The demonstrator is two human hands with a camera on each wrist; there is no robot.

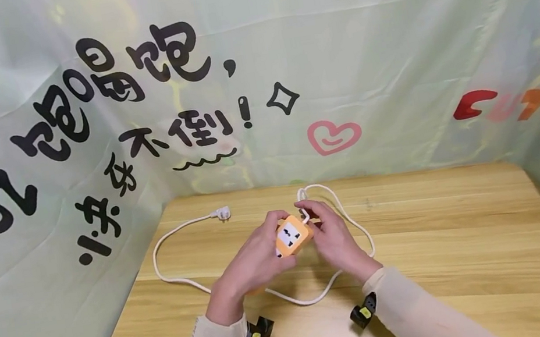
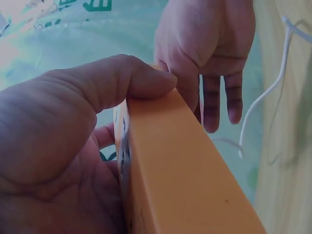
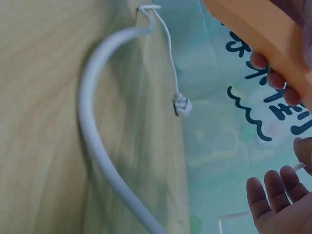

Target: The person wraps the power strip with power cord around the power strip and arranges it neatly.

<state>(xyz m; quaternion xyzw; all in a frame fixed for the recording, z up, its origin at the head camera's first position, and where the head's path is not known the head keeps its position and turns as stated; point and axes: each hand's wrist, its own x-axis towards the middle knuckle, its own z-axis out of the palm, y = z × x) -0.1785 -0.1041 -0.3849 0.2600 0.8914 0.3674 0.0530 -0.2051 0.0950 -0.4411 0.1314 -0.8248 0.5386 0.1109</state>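
My left hand (image 1: 254,253) grips an orange power strip (image 1: 302,233) with a white socket face, holding it up over the wooden table. In the left wrist view the left thumb (image 2: 146,83) presses along the strip's orange side (image 2: 180,161). At the strip's far end, my right hand (image 1: 334,238) pinches the white cord (image 1: 305,215) where it leaves the strip. The right wrist view has the cord passing between the right thumb and index finger, while the other right-hand fingers (image 3: 275,187) stay loosely extended. The strip's lower end is hidden behind the left hand.
The cord (image 1: 307,303) loops across the wooden table (image 1: 471,231), under both arms. Its white plug (image 1: 223,213) lies at the back left. A printed cloth backdrop (image 1: 381,68) surrounds the table's back and sides. Black wrist cameras (image 1: 260,330) are strapped to both sleeves.
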